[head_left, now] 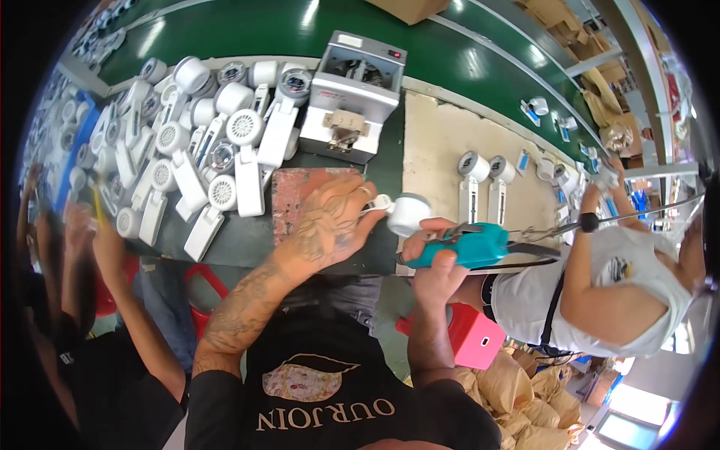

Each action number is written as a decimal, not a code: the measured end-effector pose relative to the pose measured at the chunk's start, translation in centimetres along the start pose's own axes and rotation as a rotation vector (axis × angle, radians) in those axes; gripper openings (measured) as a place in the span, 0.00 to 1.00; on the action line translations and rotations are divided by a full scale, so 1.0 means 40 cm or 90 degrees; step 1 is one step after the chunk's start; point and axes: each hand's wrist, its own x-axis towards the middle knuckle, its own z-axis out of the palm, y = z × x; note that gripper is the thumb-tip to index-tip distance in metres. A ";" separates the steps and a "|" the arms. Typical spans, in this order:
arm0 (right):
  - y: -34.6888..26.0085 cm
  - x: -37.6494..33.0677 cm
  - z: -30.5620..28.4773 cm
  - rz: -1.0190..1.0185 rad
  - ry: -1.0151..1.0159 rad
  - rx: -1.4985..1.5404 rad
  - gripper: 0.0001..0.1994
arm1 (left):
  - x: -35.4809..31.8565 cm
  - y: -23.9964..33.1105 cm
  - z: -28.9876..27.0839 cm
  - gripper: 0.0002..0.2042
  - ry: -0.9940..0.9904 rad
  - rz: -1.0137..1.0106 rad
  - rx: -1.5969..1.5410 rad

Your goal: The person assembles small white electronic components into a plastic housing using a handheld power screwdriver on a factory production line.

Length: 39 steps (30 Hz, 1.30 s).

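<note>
Beyond the left hand [330, 225] lies a pile of white fans [202, 142], crowding the bench's near edge. That hand grips a white fan head [407, 214] over the edge; just beside it, the right hand [435, 259] clenches a teal power screwdriver [469, 245].

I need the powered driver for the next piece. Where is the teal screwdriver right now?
In the head view, right of centre: the teal screwdriver is gripped in the right hand, its tip beside the white handheld fan that the left hand steadies.
</note>
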 end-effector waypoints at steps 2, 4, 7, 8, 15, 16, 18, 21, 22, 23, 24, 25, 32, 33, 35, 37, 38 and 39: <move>-0.041 0.025 0.050 0.005 -0.006 0.002 0.42 | -0.027 -0.035 -0.058 0.19 -0.026 0.053 -0.001; -0.065 0.050 0.093 0.004 0.001 0.053 0.40 | -0.032 -0.069 -0.085 0.13 -0.008 0.047 -0.002; -0.062 0.129 0.162 -0.042 -0.103 0.196 0.34 | -0.027 -0.114 -0.093 0.12 -0.006 0.043 0.042; -0.054 0.165 0.192 -0.060 -0.098 0.191 0.33 | -0.026 -0.108 -0.091 0.12 -0.001 0.030 0.052; 0.042 0.325 0.342 -0.168 -0.076 0.000 0.16 | -0.044 -0.105 -0.092 0.18 0.039 0.133 0.016; 0.059 0.333 0.353 -0.171 -0.082 0.009 0.15 | -0.048 -0.106 -0.086 0.18 0.026 0.115 0.023; 0.093 0.339 0.357 -0.185 -0.094 0.008 0.15 | -0.050 -0.111 -0.084 0.19 0.022 0.112 0.016; 0.128 0.345 0.341 -0.212 -0.113 -0.014 0.17 | -0.048 -0.102 -0.083 0.19 0.036 0.107 0.010; 0.133 0.347 0.333 -0.226 -0.124 -0.034 0.19 | -0.047 -0.096 -0.082 0.19 0.058 0.103 0.012; 0.140 0.348 0.328 -0.223 -0.119 -0.038 0.19 | -0.044 -0.091 -0.084 0.19 0.053 0.104 0.007; 0.136 0.343 0.342 -0.191 -0.116 -0.008 0.19 | -0.044 -0.091 -0.091 0.19 0.054 0.091 0.029; 0.124 0.336 0.348 -0.159 -0.109 0.017 0.19 | -0.045 -0.091 -0.091 0.19 0.052 0.081 0.046; 0.024 0.238 0.251 -0.084 -0.070 -0.069 0.31 | -0.027 -0.099 -0.086 0.20 0.033 0.066 -0.002; 0.033 0.234 0.236 -0.075 -0.086 0.013 0.22 | -0.028 -0.098 -0.087 0.20 0.029 0.064 -0.004; 0.046 0.232 0.225 -0.076 -0.100 0.025 0.22 | -0.027 -0.095 -0.091 0.20 0.019 0.044 -0.014; 0.057 0.228 0.225 -0.077 -0.115 0.038 0.22 | -0.032 -0.096 -0.096 0.20 0.002 0.033 -0.010; 0.063 0.226 0.227 -0.071 -0.111 0.051 0.22 | -0.034 -0.097 -0.097 0.20 -0.010 0.024 -0.006; 0.067 0.226 0.228 -0.066 -0.109 0.064 0.21 | -0.034 -0.098 -0.094 0.20 -0.011 0.023 -0.005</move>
